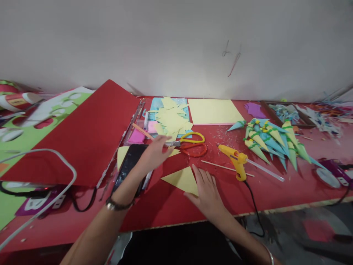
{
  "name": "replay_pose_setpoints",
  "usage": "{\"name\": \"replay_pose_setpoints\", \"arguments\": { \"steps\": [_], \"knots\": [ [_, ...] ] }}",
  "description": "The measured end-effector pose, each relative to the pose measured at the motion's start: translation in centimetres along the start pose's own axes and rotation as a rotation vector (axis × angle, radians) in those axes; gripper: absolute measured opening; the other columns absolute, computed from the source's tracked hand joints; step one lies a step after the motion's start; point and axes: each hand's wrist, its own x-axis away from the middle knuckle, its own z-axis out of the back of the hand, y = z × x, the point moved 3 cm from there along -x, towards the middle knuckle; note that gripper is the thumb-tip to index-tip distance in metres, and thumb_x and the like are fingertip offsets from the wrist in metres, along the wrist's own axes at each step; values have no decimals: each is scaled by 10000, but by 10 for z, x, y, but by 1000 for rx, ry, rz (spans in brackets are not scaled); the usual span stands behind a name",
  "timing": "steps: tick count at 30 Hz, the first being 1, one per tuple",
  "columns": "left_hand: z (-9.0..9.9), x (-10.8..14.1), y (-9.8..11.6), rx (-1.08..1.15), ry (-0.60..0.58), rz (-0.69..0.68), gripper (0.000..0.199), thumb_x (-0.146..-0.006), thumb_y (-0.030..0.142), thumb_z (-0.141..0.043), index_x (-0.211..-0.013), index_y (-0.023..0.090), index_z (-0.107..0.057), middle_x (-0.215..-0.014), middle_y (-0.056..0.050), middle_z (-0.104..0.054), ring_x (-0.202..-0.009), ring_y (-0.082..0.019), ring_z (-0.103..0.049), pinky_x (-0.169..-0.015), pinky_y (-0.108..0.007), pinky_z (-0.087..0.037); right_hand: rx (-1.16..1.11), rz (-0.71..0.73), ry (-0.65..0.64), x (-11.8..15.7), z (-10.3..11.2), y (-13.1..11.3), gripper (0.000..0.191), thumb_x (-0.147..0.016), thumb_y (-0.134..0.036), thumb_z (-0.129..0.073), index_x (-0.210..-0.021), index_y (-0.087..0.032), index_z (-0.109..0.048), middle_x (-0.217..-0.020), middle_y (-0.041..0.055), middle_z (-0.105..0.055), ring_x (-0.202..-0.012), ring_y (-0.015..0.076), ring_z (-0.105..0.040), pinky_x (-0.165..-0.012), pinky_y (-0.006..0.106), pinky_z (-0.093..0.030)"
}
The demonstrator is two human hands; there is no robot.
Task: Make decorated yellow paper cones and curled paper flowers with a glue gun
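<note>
My left hand is at the blades of a pair of scissors with yellow and red handles. Thumb and finger lie on either side of the blades and seem to grip them. An orange pencil-like stick runs behind this hand, which hides its other end. My right hand rests on the table with its fingers spread, touching the right edge of a flat yellow paper triangle. Under my left wrist lies a black phone, partly covering more yellow paper.
Yellow paper scraps and a yellow sheet stack lie by the wall. A yellow glue gun and a thin wooden stick lie at right, near several paper cones. Red board and a white cable occupy the left.
</note>
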Motion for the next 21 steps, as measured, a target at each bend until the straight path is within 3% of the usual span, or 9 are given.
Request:
{"name": "replay_pose_setpoints", "arguments": {
  "steps": [3,7,11,14,17,21],
  "knots": [
    [-7,33,14,-63,-40,-142,253,-807,216,-477,-1047,201,-555,-1032,-60,-526,-958,-197,-532,-887,-376,-430,-24,36,13,0,0,-6,631,-786,-269,-511,-1354,-153,-262,-1178,153,-552,-1049,311,-500,-869,459,-359],
    [-14,56,16,-206,15,-152,263,-809,236,-516,-1065,181,-529,-988,-90,-507,-941,-226,-510,-836,-390,-453,-88,66,-20,-3,4,-11,571,-813,-163,-447,-1355,-158,-270,-1146,143,-581,-1009,283,-519,-862,433,-331],
    [-21,68,17,-134,-200,-231,395,-778,252,-567,-1161,215,-480,-1150,-77,-498,-1060,-201,-487,-912,-340,-430,-238,34,-95,-8,8,-6,523,-796,-76,-413,-1305,-183,-356,-1131,111,-605,-1012,243,-531,-880,418,-285],
    [-24,80,19,-154,-356,-299,555,-747,278,-594,-1267,260,-401,-1310,-69,-418,-1185,-220,-401,-967,-363,-388,-359,53,-174,-13,15,-1,348,-779,-48,-430,-1024,-246,-576,-970,24,-658,-943,186,-566,-904,404,-236],
    [-23,90,20,-291,-328,-393,659,-703,281,-620,-1310,269,-364,-1406,-77,-320,-1284,-276,-268,-1031,-452,-286,-422,91,-212,-19,26,5,245,-728,-25,-478,-769,-231,-605,-890,-29,-657,-911,152,-582,-940,419,-168],
    [-20,95,20,-450,-259,-535,646,-699,347,-639,-1295,292,-397,-1420,-80,-320,-1301,-296,-255,-1051,-490,-208,-504,170,-245,-28,32,14,144,-703,-70,-555,-719,-208,-594,-974,1,-656,-951,169,-587,-958,431,-181]
  ]
}}
